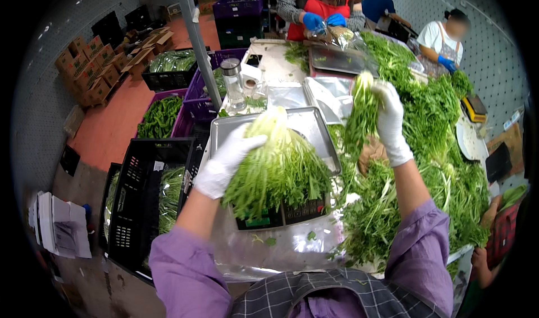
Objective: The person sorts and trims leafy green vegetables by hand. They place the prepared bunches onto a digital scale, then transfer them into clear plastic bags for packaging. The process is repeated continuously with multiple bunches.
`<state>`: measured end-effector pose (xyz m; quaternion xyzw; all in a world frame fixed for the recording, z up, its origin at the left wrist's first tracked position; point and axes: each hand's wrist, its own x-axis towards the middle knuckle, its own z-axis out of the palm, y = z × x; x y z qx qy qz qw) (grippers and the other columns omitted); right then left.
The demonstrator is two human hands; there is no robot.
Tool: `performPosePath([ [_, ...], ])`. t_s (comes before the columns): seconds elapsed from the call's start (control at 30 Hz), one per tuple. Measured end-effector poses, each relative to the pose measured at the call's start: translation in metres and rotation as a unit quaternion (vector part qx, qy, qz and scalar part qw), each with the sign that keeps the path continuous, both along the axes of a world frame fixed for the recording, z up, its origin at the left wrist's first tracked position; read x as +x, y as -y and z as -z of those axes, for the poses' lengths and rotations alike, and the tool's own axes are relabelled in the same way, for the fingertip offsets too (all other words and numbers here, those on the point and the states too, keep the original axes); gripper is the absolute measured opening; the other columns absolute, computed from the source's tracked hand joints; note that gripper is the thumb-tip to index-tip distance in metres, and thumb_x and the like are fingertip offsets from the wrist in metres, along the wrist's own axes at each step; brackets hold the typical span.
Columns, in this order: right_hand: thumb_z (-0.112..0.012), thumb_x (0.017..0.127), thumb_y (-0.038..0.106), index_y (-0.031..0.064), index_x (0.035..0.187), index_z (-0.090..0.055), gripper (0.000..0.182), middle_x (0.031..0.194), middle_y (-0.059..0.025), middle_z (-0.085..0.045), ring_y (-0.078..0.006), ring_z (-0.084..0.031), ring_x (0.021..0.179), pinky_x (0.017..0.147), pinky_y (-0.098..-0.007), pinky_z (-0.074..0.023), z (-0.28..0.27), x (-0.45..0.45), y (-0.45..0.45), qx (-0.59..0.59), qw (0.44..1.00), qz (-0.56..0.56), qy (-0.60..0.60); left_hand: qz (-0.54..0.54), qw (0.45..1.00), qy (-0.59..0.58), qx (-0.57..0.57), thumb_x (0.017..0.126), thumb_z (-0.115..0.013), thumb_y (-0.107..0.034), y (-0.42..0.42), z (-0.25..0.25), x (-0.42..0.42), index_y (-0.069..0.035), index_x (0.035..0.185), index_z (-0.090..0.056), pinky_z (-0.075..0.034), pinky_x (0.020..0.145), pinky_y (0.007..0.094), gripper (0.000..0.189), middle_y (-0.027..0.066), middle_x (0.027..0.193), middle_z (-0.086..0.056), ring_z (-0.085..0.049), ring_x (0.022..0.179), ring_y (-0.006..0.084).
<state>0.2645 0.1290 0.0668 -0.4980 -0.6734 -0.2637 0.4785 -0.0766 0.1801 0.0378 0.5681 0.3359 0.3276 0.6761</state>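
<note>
My left hand (230, 158), in a white glove, grips the pale stem end of a big bunch of frilly leafy greens (273, 166). The bunch lies over the metal pan (322, 139) of a digital scale, its leaves hanging toward me across part of the display and keypad (303, 208). Raised to the right of the pan, my right hand (388, 111), also white-gloved, holds a smaller bunch of the same greens (362, 107), pale root end up and leaves down. Loose greens (374, 217) are heaped below and beside my right forearm.
Clear plastic bags (324, 97) and a glass jar (233, 84) are beyond the scale. Black crates (139, 204) with bagged greens stand left, near a metal post (202, 44). Co-workers in blue gloves (313, 22) work across the table; another person's arm (490, 212) is at right.
</note>
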Motion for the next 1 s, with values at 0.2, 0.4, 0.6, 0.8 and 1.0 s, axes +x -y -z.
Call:
performPosePath([
  [0.2, -0.054, 0.072, -0.013, 0.0016, 0.095, -0.061, 0.028, 0.099, -0.0148, -0.062, -0.0284, -0.061, 0.094, 0.081, -0.0330, -0.0499, 0.045, 0.033, 0.000, -0.087, 0.993, 0.070, 0.039, -0.080, 0.796, -0.489, 0.348, 0.076, -0.067, -0.040, -0.015, 0.031, 0.038, -0.003, 0.128, -0.044, -0.048, 0.084, 0.0382, 0.068, 0.0194, 0.113, -0.058, -0.059, 0.098, 0.0309],
  [0.4, -0.054, 0.074, -0.008, 0.0020, 0.094, -0.060, 0.023, 0.097, -0.0130, -0.061, -0.0283, -0.060, 0.088, 0.076, -0.0326, -0.0488, 0.047, 0.038, 0.006, -0.087, 0.992, 0.048, 0.083, -0.171, 0.712, -0.486, 0.477, 0.074, -0.068, -0.041, 0.012, -0.019, 0.012, -0.002, 0.127, -0.046, -0.041, 0.093, 0.0398, 0.069, 0.0174, 0.123, -0.051, -0.051, 0.110, 0.0329],
  [0.6, -0.054, 0.072, -0.006, 0.0079, 0.099, -0.061, 0.031, 0.104, -0.0114, -0.060, -0.0299, -0.058, 0.096, 0.079, -0.0359, -0.0485, 0.071, 0.077, 0.011, -0.161, 0.955, 0.161, 0.188, -0.182, 0.773, -0.426, 0.434, 0.080, -0.063, -0.043, 0.005, -0.027, -0.012, -0.001, 0.128, -0.045, -0.036, 0.102, 0.0380, 0.067, 0.0197, 0.132, -0.046, -0.045, 0.119, 0.0342],
  [0.8, -0.064, 0.076, 0.005, 0.0071, 0.106, -0.060, 0.031, 0.108, -0.0136, -0.060, -0.0289, -0.059, 0.097, 0.084, -0.0365, -0.0474, 0.076, 0.036, 0.015, -0.282, 0.959, 0.021, 0.022, -0.144, 0.822, -0.379, 0.400, 0.079, -0.064, -0.046, -0.013, -0.011, -0.024, 0.003, 0.126, -0.045, -0.040, 0.097, 0.0347, 0.070, 0.0212, 0.124, -0.052, -0.051, 0.115, 0.0312],
  [1.0, -0.067, 0.081, 0.029, -0.0030, 0.128, -0.045, 0.062, 0.124, -0.0213, -0.054, -0.0264, -0.054, 0.112, 0.095, -0.0320, -0.0423, 0.059, -0.118, 0.036, -0.512, 0.840, -0.052, -0.173, -0.137, 0.860, -0.448, 0.201, 0.069, -0.062, -0.065, -0.009, 0.049, -0.014, 0.002, 0.132, -0.040, -0.040, 0.099, 0.0348, 0.094, 0.0230, 0.127, -0.051, -0.052, 0.116, 0.0306],
])
